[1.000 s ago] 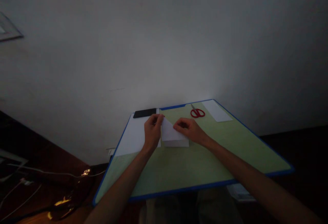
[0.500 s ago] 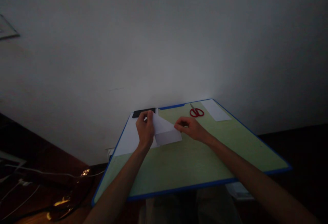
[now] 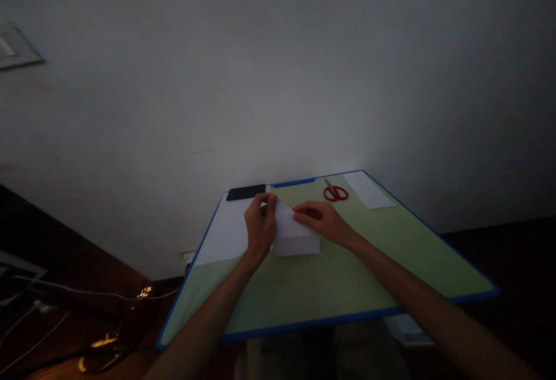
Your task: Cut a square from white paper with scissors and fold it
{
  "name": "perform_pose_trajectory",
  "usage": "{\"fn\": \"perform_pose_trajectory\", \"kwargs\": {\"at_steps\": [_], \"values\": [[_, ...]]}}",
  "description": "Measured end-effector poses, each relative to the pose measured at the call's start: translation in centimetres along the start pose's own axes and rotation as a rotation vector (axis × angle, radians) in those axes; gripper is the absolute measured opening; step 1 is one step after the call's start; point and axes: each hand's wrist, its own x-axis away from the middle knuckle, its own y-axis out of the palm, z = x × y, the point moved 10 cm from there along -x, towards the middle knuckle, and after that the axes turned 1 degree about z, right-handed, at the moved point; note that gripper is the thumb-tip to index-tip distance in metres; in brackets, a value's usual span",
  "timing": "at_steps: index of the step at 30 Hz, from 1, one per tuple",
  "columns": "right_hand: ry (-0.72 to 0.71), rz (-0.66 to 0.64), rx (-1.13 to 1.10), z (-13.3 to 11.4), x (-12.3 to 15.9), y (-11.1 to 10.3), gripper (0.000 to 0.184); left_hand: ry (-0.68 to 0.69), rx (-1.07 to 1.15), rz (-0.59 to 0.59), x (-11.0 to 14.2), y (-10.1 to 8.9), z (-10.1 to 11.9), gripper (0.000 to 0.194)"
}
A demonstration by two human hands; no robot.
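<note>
A folded piece of white paper (image 3: 297, 244) is held up between my two hands over the green table. My left hand (image 3: 261, 223) pinches its upper left corner, with the fingers curled. At the upper edge, further right, the fingertips of my right hand (image 3: 320, 219) close on the paper. A crease runs across it, and its lower strip hangs at an angle. Behind my left hand a larger white sheet (image 3: 221, 235) lies flat on the table's left side.
Red-handled scissors (image 3: 336, 193) and a white paper strip (image 3: 369, 190) lie at the back right of the blue-edged green table (image 3: 347, 287). A black phone (image 3: 245, 192) rests at the back left. The wall stands right behind; cables (image 3: 87, 292) hang at lower left.
Both hands have come closer together, my left hand shifting right along with the paper. The right fingertips now grip the paper's upper edge rather than its right corner. The view has shifted slightly.
</note>
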Motion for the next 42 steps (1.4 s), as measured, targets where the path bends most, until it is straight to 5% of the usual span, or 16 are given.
{"fn": "perform_pose_trajectory", "kwargs": {"at_steps": [5,11,19,29,42], "values": [[-0.059,0.078,0.090,-0.5,-0.1,-0.6,0.022,0.001,0.138,-0.075,0.5,0.9,0.6,0.024],[-0.090,0.075,0.116,-0.9,0.0,-0.7,0.025,-0.211,0.278,-0.352,1.3,4.0,-1.3,0.031],[-0.108,0.054,0.160,-1.4,0.2,-0.4,0.023,-0.280,0.289,-0.347,1.3,3.8,-1.5,0.032],[-0.110,0.036,0.212,-0.9,0.2,-0.3,0.021,-0.171,0.296,-0.183,-1.1,1.7,-2.4,0.029],[-0.117,0.054,0.219,-1.3,0.2,-0.6,0.020,-0.150,0.324,-0.201,-0.4,2.2,-2.1,0.038]]}}
